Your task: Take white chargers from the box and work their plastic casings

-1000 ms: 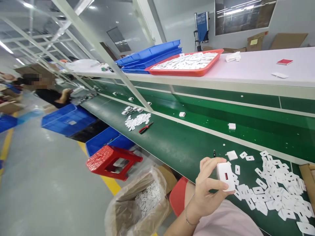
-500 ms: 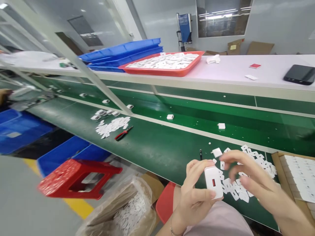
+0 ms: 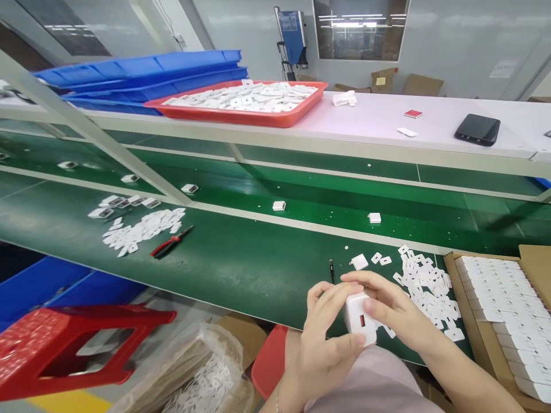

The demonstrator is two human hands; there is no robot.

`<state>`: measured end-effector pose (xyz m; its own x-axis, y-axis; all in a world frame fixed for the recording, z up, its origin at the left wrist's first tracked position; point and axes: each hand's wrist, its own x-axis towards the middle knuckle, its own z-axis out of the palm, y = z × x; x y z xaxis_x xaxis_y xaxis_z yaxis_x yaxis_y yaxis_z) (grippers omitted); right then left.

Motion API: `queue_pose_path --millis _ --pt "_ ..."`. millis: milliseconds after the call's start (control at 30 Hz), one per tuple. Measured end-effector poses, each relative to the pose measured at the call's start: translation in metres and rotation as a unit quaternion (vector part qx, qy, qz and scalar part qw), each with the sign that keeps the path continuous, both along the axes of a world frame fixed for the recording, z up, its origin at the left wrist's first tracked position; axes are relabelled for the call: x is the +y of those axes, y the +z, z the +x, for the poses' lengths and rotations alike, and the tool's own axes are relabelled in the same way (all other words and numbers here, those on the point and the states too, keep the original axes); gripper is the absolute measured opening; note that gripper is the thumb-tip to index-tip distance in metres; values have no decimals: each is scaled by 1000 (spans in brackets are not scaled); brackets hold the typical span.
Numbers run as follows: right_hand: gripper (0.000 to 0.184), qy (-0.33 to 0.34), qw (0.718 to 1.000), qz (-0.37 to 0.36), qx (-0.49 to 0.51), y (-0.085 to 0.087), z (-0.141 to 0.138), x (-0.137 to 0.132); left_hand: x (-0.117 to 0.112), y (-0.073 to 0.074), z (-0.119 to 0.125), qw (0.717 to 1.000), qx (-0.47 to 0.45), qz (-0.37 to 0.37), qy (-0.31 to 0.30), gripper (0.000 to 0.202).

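My left hand (image 3: 318,344) is closed round a white USB wall charger (image 3: 356,330), its face with a red-lined port turned up toward me. My right hand (image 3: 394,310) grips the same charger at its upper end, thumb on the port face and fingers behind. Just beyond the hands, another white charger (image 3: 359,262) lies on the green bench with its prongs to the left. A black pen (image 3: 332,271) is left of it. Many thin white slotted plates (image 3: 426,289) are heaped to the right of my right hand.
A cardboard box (image 3: 467,312) of white chargers stands at the right. Red-handled pliers (image 3: 167,245) lie beside a second plate pile (image 3: 144,229). Chargers sit on the green strip behind. Above, a shelf (image 3: 361,126) holds a red tray (image 3: 297,117). A red stool (image 3: 86,338) stands below left.
My right hand, which was apart over the plates, has come left and taken hold of the charger. The left hand still holds it. The view has turned to the right.
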<state>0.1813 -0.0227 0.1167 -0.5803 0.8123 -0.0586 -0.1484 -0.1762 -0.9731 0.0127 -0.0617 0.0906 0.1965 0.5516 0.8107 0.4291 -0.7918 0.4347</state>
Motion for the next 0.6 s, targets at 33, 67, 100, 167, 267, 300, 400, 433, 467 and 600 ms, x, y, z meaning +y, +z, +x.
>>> queue_pose_path --millis 33,67,100,167,267,300,400,433,467,600 --pt "44 7 1000 -6 1 0 1 0 0 -1 0 1000 6 1 -2 27" --pt "43 11 1000 -13 6 0 1 0 1 -1 0 1000 15 0 -3 29" --pt "42 11 1000 -18 12 0 1 1 1 -1 0 1000 26 -1 -2 29" --pt "41 8 999 -25 21 0 0 1 1 1 0 999 49 -2 2 30" --pt "39 9 998 -37 41 -3 -1 1 0 3 1 998 63 9 13 28" --pt "39 8 998 -41 50 -4 -2 0 0 3 1 998 63 11 16 27" --pt "39 3 996 -54 73 -9 -5 -1 0 6 2 998 66 8 23 26" --pt "40 0 995 -58 78 -10 -6 -2 0 7 3 997 67 7 24 27" --pt "40 -3 995 -60 82 -11 -7 -3 0 8 3 997 69 7 25 28" --pt "35 -29 992 -73 102 -12 -10 -7 -3 11 5 996 85 10 39 29"
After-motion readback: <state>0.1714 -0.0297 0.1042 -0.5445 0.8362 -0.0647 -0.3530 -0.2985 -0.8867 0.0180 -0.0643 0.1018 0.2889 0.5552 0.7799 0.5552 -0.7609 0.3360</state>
